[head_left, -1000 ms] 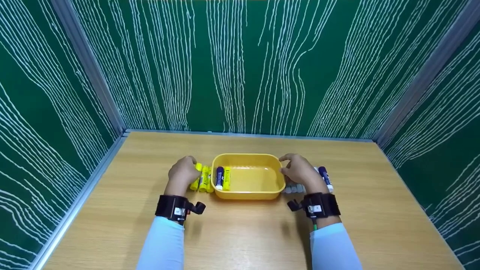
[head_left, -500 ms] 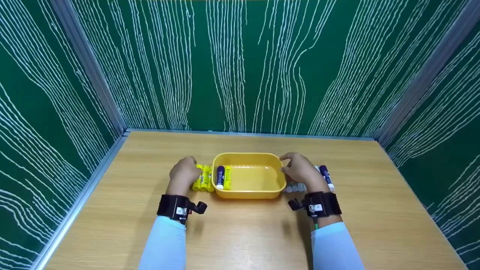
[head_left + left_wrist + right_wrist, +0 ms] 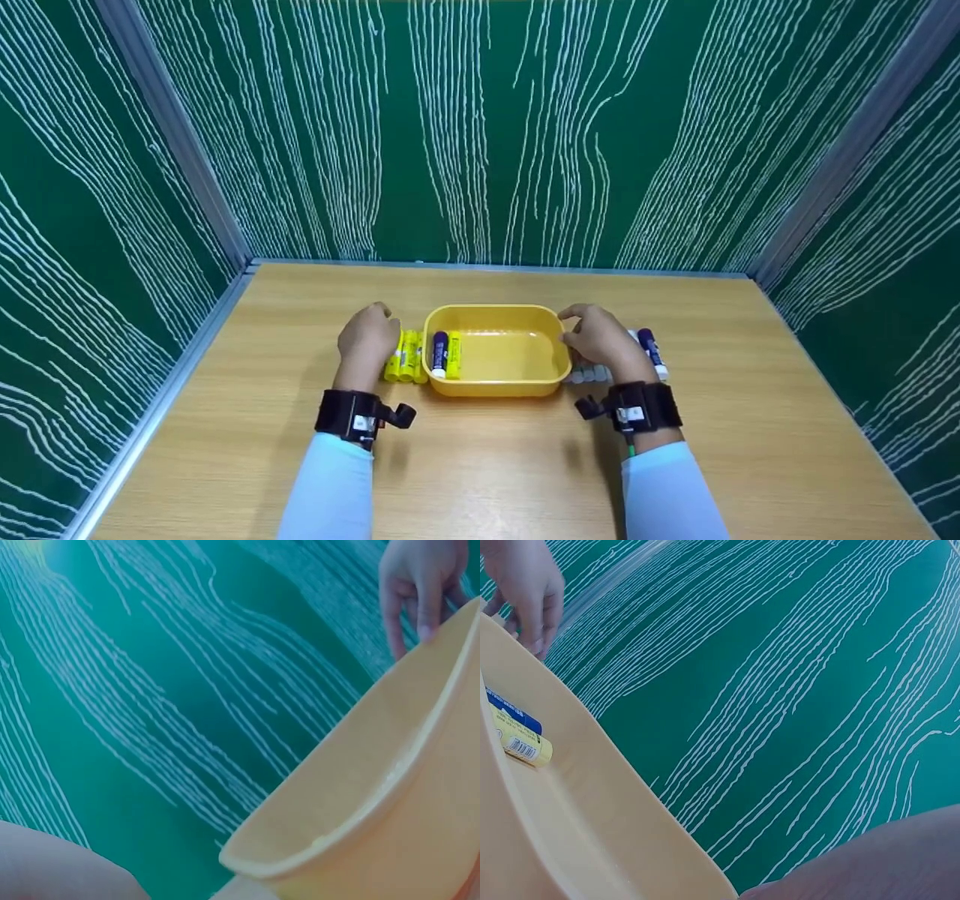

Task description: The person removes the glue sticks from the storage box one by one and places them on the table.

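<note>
A yellow plastic tray sits mid-table. Inside, at its left end, lie a dark purple-blue glue stick and a yellow glue stick. My left hand hovers over the left side of several yellow glue sticks lined up beside the tray; its fingertips point down, as the right wrist view shows. My right hand touches the tray's right rim with extended index finger and thumb. Under that hand are several pale grey-capped sticks, partly hidden. A purple-blue stick with a white end lies beyond it.
The wooden table meets green walls with wavy white lines at the back and both sides. Black wrist straps with cameras are on the left wrist and right wrist.
My left hand has let the leftmost yellow glue stick settle straight beside the others and has shifted slightly up and away. The right hand stays at the tray's rim.
</note>
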A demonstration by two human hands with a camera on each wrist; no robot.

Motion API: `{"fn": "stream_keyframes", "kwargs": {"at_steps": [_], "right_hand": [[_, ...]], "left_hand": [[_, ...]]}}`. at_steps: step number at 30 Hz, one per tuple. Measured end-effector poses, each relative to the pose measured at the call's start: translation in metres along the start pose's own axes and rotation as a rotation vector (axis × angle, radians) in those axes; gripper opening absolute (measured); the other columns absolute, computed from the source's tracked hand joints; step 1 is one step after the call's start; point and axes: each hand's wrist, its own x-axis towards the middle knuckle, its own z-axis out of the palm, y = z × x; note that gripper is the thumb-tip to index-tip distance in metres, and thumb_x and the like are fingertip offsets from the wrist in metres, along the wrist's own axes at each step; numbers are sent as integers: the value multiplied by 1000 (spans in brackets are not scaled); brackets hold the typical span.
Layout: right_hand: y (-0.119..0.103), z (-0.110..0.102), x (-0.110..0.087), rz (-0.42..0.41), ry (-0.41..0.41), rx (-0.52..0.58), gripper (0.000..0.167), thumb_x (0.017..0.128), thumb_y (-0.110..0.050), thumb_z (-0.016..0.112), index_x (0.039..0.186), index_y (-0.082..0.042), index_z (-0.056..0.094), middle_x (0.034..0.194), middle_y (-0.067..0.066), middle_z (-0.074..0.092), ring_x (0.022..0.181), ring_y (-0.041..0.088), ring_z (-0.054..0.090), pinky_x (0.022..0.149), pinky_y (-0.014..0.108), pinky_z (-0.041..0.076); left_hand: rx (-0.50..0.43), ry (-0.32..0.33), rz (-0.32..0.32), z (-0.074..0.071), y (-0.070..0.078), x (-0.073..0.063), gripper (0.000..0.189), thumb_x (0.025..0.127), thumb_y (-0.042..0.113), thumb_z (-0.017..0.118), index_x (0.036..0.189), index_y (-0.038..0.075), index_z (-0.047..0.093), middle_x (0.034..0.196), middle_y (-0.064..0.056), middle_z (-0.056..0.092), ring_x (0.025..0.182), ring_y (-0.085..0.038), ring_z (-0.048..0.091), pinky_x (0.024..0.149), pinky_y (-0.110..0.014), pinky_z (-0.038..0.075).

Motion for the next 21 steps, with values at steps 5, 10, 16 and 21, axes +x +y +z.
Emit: {"fn": "stream_keyframes", "kwargs": {"at_steps": [5,10,16,21], "right_hand": [[0,0,0,5,-1,7,53,114,-10,68,165,-11,56,115,19,72,91,30,72,77,31,64],[2,0,2,-14,3,-10,52,114,-12,69,164,-10,57,112,18,72,88,28,72,76,33,64],[5,0,5,-42,8,-41,50,113,-13,69,162,-7,58,112,18,73,87,26,73,75,33,65],[4,0,4,-21,0,-22,50,114,-12,68,163,-9,58,113,18,72,88,28,73,76,33,65]], "left_hand": [[-46,103,58,-6,12,-6,44,117,29,58,153,5,67,152,-21,72,140,-41,69,115,-57,58],[-89,145,96,-8,25,-15,40,115,28,63,149,8,70,132,-16,78,120,-34,74,102,-52,62],[-112,139,140,2,46,-30,31,114,21,62,137,7,76,124,-13,78,112,-32,75,97,-49,64],[-11,127,219,27,69,-45,25,113,17,62,123,2,79,123,-16,76,108,-31,74,96,-49,66]]}}
